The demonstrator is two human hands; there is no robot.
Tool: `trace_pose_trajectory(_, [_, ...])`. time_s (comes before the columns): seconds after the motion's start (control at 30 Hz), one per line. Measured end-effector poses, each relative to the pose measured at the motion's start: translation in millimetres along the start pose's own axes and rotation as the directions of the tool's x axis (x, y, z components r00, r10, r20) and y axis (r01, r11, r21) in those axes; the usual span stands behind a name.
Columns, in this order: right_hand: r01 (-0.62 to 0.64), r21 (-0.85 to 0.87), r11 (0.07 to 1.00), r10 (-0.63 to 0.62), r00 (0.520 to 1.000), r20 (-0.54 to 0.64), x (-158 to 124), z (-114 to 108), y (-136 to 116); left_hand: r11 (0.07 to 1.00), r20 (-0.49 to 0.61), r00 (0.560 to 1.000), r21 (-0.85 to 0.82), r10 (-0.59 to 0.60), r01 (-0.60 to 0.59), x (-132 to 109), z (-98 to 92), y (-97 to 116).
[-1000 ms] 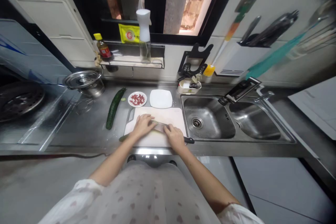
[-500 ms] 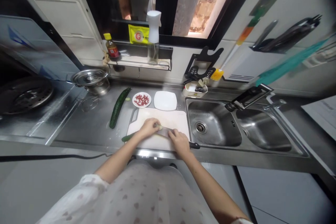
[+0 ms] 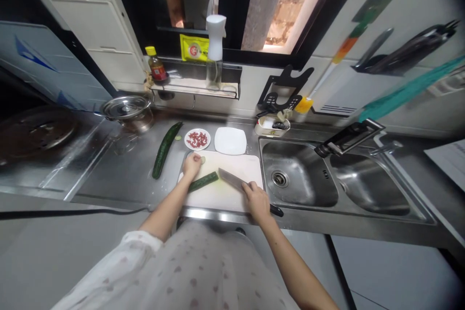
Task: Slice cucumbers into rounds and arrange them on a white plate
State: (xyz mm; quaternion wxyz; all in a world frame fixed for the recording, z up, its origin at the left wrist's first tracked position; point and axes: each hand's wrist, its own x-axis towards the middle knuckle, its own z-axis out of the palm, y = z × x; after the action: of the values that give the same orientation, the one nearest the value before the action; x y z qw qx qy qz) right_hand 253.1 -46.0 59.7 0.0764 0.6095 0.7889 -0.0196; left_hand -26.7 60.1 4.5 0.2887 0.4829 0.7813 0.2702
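A white cutting board (image 3: 236, 193) lies on the steel counter in front of me. On it rests a cucumber (image 3: 203, 181), cut at its right end. My right hand (image 3: 256, 199) is closed round the black handle of a knife (image 3: 232, 179), blade pointing up-left over the board, just right of the cucumber. My left hand (image 3: 191, 164) is at the board's far left corner, fingers pinched on a pale cucumber slice (image 3: 202, 160).
A whole cucumber (image 3: 165, 148) lies left of the board. Behind the board stand a round dish of red pieces (image 3: 197, 139) and a white square plate (image 3: 230, 140). A double sink (image 3: 337, 181) is to the right, a lidded steel pot (image 3: 127, 109) to the left.
My left hand left the cucumber and moved up-left to the board's far corner with a slice. The knife lifted off the cucumber and drew back to the right. The camera shifted slightly.
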Motion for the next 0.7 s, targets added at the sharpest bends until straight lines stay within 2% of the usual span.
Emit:
trace_pose_trajectory(0.17, [-0.021, 0.026, 0.999, 0.020, 1.000, 0.023, 0.5, -0.9, -1.2, 0.997, -0.102, 0.994, 0.068, -0.035, 0.042, 19.5, 2.0, -9.7])
trace_pose_trajectory(0.37, [-0.039, 0.033, 0.999, 0.037, 0.998, 0.053, -0.5, -3.1, -0.8, 0.985, -0.137, 0.991, 0.171, -0.011, 0.034, 33.6, 5.2, -16.1])
trace_pose_trajectory(0.57, [-0.049, 0.053, 0.997, 0.045, 0.997, 0.063, 0.4, -2.1, -1.1, 0.979, -0.145, 0.985, 0.192, 0.093, -0.064, 34.9, 4.0, -16.7])
trace_pose_trajectory(0.7, [-0.050, 0.063, 0.997, 0.047, 0.997, 0.058, 1.7, -1.1, -1.6, 0.948, -0.121, 0.973, 0.276, 0.195, -0.156, 30.6, 2.1, -18.8])
